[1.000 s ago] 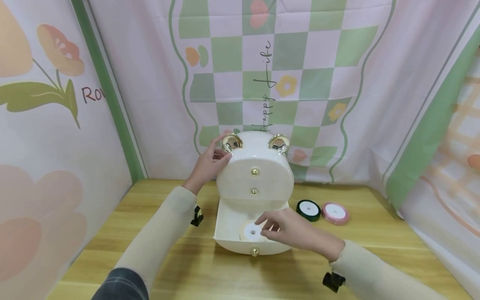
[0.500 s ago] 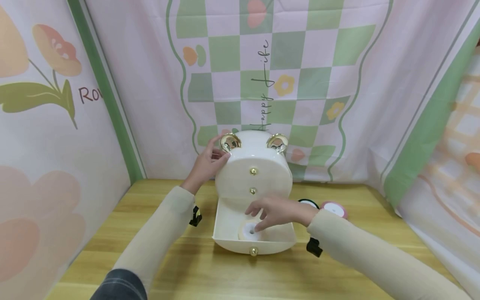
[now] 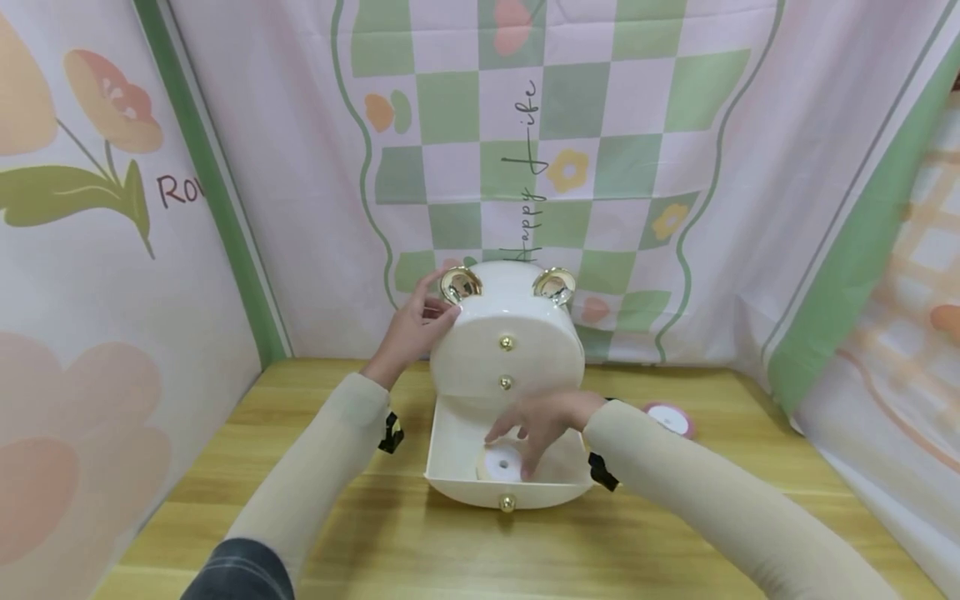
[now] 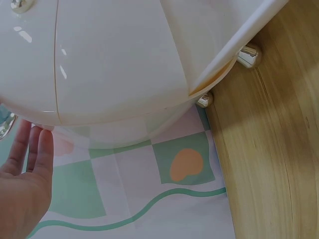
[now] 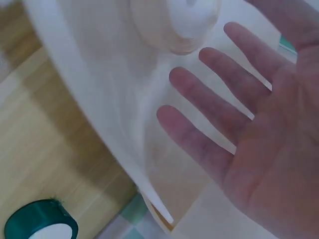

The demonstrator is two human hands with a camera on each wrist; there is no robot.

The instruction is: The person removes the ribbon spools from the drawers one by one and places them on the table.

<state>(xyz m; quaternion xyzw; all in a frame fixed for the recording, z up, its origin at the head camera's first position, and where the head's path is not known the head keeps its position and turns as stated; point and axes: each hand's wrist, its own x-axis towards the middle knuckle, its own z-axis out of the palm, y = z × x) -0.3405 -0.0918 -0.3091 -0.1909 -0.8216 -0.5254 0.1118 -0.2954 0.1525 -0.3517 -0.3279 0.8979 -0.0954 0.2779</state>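
Observation:
A white plastic storage box [image 3: 465,358] with gold ear-shaped trims and round gold knobs stands on the table, its bottom drawer [image 3: 468,493] pulled out. Inside that drawer lies a cream ribbon roll [image 3: 501,463] with a white centre. My right hand [image 3: 543,421] reaches over the drawer, fingers spread close around the roll. In the right wrist view its straight fingers [image 5: 192,94] stand apart from the ribbon roll [image 5: 194,22], and the palm holds nothing. My left hand [image 3: 416,329] touches the box's upper left side beside the ear, fingertips against the shell in the left wrist view.
A pink ribbon roll [image 3: 670,419] lies on the wooden table [image 3: 300,467] right of the box. Near it is a green ribbon roll [image 5: 40,219], mostly hidden behind my right sleeve in the head view. Printed cloth [image 3: 615,175] hangs behind the table.
My right hand has moved left and farther over the drawer, and its sleeve now covers most of the green roll. The left hand and the box have stayed in place.

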